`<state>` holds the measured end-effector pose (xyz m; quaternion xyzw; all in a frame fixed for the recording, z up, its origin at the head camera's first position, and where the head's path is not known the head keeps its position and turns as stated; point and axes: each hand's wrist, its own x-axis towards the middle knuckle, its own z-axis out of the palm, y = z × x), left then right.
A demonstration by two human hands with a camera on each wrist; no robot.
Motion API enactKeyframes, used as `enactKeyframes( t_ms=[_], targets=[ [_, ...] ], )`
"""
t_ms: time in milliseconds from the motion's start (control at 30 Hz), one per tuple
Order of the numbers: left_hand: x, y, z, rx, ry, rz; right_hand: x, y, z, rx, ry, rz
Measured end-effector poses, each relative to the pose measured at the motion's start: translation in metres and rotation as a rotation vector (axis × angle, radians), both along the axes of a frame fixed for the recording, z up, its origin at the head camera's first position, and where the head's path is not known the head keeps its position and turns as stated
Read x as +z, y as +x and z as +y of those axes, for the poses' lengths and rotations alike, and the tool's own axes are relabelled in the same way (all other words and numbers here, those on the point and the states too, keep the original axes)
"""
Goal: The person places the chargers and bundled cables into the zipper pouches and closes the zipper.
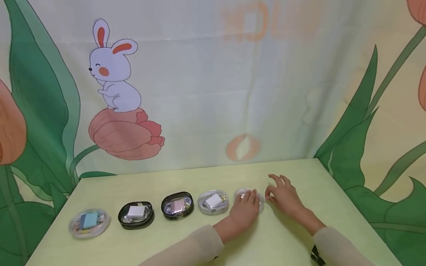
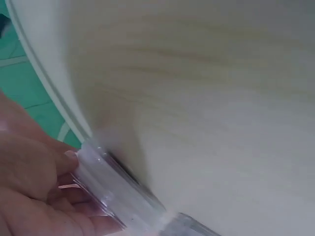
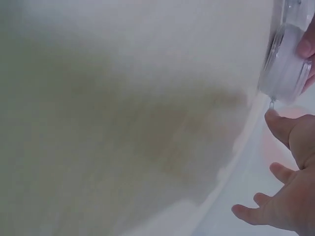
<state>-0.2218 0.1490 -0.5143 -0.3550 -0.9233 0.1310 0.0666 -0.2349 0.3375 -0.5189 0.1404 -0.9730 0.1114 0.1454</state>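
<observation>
My left hand (image 1: pixel 244 213) lies over a clear oval case (image 1: pixel 261 204), the rightmost in a row on the table. In the left wrist view its thumb and fingers hold the side of this clear case (image 2: pixel 115 187). My right hand (image 1: pixel 287 197) hovers just right of the case, fingers spread and loosely bent. In the right wrist view a small metal loop (image 3: pixel 271 104) sticks out from the case (image 3: pixel 284 64), close to the right thumb tip; whether they touch I cannot tell. The left hand hides most of the case's contents.
Leftward along the row lie a clear case with a white charger (image 1: pixel 213 201), a black-rimmed case with a pink charger (image 1: pixel 177 205), a black-rimmed case with a white charger (image 1: pixel 136 215) and a clear case with a blue charger (image 1: pixel 90 223). A printed curtain (image 1: pixel 199 92) hangs behind the table.
</observation>
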Motion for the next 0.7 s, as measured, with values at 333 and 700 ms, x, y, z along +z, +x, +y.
enactKeyframes(
  t_ms=[333,700],
  targets=[
    [0.001,0.002,0.001,0.022,-0.024,-0.027,-0.003,-0.022,-0.01,0.021,-0.002,0.011],
    [0.002,0.002,-0.005,-0.032,-0.051,0.019,-0.011,-0.024,-0.01,0.049,0.024,0.05]
  ],
)
